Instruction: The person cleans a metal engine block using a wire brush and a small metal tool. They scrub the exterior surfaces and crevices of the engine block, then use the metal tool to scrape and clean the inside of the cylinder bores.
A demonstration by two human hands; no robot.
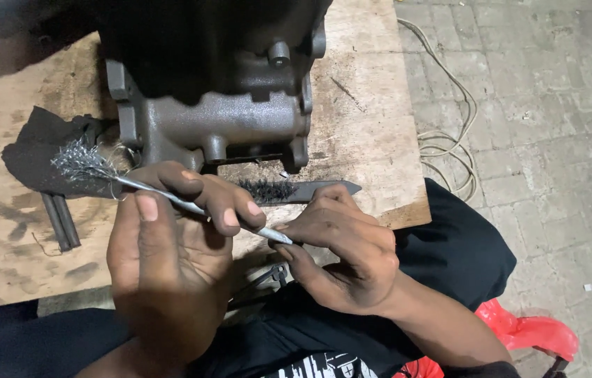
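The left hand has its grip closed around a twisted-wire brush, its bristled tip reaching over the black cloth on the wooden surface. The right hand pinches the brush's tail end. Just behind lies a flat wire brush, beneath the grey cast housing. The surface's near edge runs close below the hands; paving lies open to the right.
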